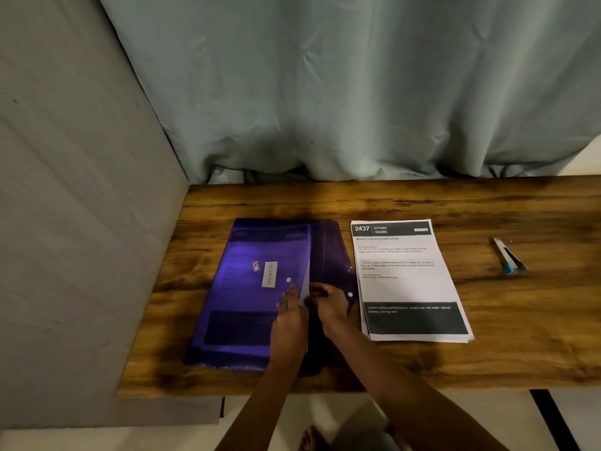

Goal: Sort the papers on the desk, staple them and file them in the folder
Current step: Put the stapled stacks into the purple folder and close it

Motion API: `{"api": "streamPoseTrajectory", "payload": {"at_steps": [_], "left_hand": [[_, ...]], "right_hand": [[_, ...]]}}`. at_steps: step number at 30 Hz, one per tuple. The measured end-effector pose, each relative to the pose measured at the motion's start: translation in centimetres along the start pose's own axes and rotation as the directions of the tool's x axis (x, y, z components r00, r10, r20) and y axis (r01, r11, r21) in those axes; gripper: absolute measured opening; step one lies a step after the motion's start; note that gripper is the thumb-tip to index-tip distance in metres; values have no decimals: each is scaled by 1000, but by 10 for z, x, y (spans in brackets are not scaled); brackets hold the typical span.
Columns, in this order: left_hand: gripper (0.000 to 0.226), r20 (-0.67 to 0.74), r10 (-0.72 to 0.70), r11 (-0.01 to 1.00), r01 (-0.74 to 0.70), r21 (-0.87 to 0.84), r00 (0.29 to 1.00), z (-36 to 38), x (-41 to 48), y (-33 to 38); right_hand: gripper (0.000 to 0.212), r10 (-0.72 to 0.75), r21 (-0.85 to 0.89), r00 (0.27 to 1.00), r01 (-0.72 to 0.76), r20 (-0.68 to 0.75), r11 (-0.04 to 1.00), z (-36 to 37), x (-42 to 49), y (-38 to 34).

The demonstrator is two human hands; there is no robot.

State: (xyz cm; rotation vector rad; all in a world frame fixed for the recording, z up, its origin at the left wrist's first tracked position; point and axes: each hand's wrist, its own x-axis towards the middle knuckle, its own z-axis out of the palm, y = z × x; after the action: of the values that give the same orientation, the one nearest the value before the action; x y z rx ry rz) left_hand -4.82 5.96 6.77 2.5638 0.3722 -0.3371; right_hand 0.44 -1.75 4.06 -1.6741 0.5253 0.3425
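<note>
A translucent blue folder (pixel 247 297) lies on the left of the wooden desk (pixel 422 203), with printed sheets showing through it and a white label reading BEDROOM. Its flap (pixel 335 255) lies open to the right, a white snap button on it. My left hand (pixel 289 315) rests flat on the folder with straight fingers, near the folder's other snap. My right hand (pixel 328 302) pinches the edge of the paper at the folder's mouth. A stack of printed papers (pixel 409 284), headed 2437 KITCHEN, lies just right of the folder. A stapler (pixel 509 260) lies further right.
A grey wall (pixel 81 222) borders the desk on the left. A pale green curtain (pixel 357 92) hangs behind the desk's far edge. My bare foot and the light floor show below the front edge.
</note>
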Motion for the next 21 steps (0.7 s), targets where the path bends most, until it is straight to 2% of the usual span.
{"api": "streamPoseTrajectory", "payload": {"at_steps": [3,7,11,13,17,19,21], "left_hand": [[58,-55,22,998,-25,-59,998,-2,-2,1],[58,-49,-4,995,-1,-100,999,-2,-3,-1],[54,-41,-3,985,-4,-174,999,0,-5,-1],[53,-12,-38,987,36,-157,999,0,-2,0],[58,13,11,994,-10,-111,1000,2,2,-1],[56,-1,30,990,-30,-137,1000,6,0,-4],[53,-39,65,987,-70,-142,997,11,-1,-7]], "right_hand": [[23,27,34,1000,-26,-4,999,4,4,1],[23,6,-18,999,-6,33,1000,4,2,3],[27,-181,-289,979,202,97,936,-2,0,3],[28,-253,-333,955,291,155,897,-6,-2,3],[29,-316,-433,910,406,267,805,-20,-4,0],[29,-350,-462,901,433,257,774,-28,-4,0],[31,-401,-476,897,439,185,762,-37,-5,0]]}}
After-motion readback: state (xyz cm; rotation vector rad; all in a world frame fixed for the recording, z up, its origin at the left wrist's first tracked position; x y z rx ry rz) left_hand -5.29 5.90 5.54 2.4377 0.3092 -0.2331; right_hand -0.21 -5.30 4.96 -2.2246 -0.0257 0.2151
